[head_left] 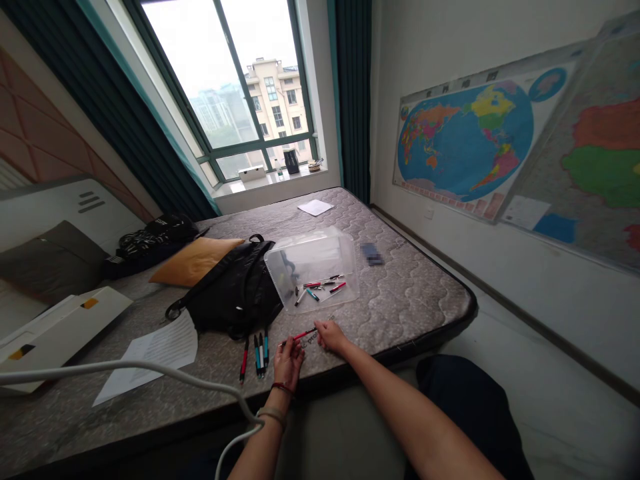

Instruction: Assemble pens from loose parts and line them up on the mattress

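L hand [289, 359] & R hand [330, 336], fingers curled, pinch opp. ends of slim red/blk pen [305, 334], slanted twd 2 o'clock.

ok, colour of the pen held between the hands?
The pen is mostly red, dark toward the right hand; best in head view.

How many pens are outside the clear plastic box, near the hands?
5: left hand and right hand hold a red pen; on the grey mattress: another red pen, blue pen, white pen, second blue pen. Some may be hidden.
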Tool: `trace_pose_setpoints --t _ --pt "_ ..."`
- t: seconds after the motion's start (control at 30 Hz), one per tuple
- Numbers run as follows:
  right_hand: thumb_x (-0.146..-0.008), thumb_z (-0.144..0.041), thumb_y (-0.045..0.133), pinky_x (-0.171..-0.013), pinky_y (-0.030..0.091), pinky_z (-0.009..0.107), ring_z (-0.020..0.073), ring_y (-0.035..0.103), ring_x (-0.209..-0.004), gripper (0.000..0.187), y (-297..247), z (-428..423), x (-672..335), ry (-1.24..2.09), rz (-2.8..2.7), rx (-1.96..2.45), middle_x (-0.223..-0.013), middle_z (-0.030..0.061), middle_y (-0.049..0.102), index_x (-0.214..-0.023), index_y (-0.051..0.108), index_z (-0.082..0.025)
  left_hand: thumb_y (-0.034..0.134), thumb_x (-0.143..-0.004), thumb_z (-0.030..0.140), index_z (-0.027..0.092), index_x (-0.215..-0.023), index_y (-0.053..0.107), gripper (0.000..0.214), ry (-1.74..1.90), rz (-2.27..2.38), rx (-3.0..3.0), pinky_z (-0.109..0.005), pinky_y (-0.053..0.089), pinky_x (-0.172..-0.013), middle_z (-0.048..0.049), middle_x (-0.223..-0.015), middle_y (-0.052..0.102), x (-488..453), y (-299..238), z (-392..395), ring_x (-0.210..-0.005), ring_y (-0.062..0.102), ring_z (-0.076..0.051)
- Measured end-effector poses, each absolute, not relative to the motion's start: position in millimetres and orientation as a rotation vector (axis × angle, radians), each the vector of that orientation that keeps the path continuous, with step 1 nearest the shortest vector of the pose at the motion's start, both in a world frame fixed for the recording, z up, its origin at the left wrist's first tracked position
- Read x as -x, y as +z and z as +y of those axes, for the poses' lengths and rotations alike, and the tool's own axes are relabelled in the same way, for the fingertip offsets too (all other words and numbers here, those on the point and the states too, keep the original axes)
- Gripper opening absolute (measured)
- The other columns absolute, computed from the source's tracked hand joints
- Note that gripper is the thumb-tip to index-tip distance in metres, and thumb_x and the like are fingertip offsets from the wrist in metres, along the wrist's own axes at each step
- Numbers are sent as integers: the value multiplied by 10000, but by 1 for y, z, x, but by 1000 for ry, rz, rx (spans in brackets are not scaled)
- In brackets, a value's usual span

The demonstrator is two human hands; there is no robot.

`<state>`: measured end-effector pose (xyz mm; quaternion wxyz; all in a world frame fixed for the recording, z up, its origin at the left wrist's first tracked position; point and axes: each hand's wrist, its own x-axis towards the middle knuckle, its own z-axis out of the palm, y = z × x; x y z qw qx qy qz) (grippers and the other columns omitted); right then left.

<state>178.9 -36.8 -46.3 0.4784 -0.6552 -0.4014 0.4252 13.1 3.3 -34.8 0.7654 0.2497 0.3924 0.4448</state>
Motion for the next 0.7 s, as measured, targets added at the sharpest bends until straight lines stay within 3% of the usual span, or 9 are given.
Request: trace_pose_setpoints --t 0.1,0.27,0.37,0.47,0.7 --pt "-942 -556 322 -375 325 198 86 417 -305 565 -46 -33 -178 1087 -932 1605 -387 -26 475 -556 498 -183 697 -816 192 181 -871 572 136 976 852 -534 -229 552 -591 -15 -762 698 -13 -33 2 -616 667 -104" --pt "-964 -473 299 -381 346 177 93 482 -330 359 -45 -31 -177 1121 -866 1588 -491 -51 554 -808 468 -197 703 -809 197 181 -874 578 141 978 842 -530 -223 547 -587 -18 -771 697 -13 -32 1 -637 676 -113" --pt "-964 -398 329 -387 333 168 84 457 -330 270 -44 -32 -178 1141 -870 1578 -494 -59 540 -821 449 -203 716 -798 208 184 -873 576 159 977 832 -530 -219 544 -578 -12 -750 690 -12 -34 2 -629 673 -113" --pt "-956 -376 343 -372 303 184 88 410 -314 303 -44 -34 -180 1196 -905 1568 -468 -36 525 -736 459 -203 738 -778 222 183 -864 570 193 977 831 -520 -216 541 -572 -13 -745 690 -13 -34 2 -604 664 -106" --pt "-954 -510 236 -343 255 211 86 346 -286 518 -43 -33 -181 1246 -914 1576 -400 -11 458 -581 436 -212 810 -694 225 188 -851 571 288 1012 811 -474 -207 523 -547 2 -721 672 -13 -33 -1 -608 657 -112"
